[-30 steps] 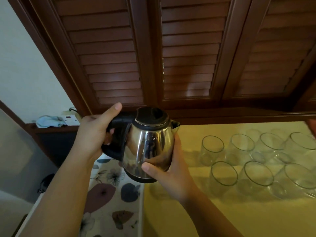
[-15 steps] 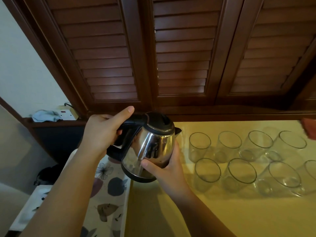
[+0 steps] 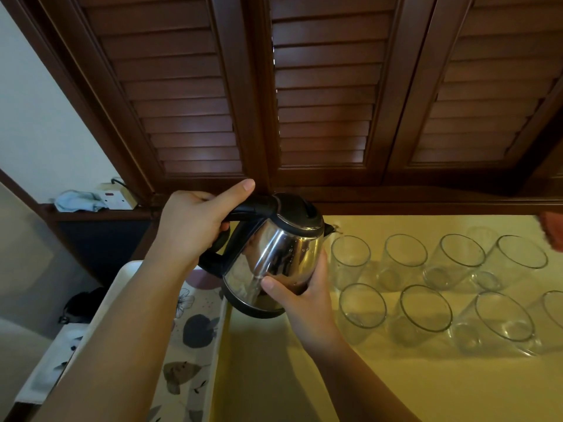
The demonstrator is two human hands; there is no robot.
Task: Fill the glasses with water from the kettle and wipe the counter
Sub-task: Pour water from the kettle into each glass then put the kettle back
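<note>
Whereas a second ago the kettle (image 3: 274,257) hung well left of the glasses, it is now tilted with its spout just beside the back-left glass (image 3: 350,257); no water visible yet, so pouring looks imminent. Left hand (image 3: 195,223) clenches the black handle, right hand (image 3: 300,295) cups the steel body. Yellow counter (image 3: 396,385) looks dry; every glass still appears empty.

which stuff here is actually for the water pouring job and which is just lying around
For the job:
kettle, gripped by the left hand and steadied by the right hand
empty glasses on the yellow counter

Lying about:
blue cloth on the shelf
white socket box
floral tray
</note>
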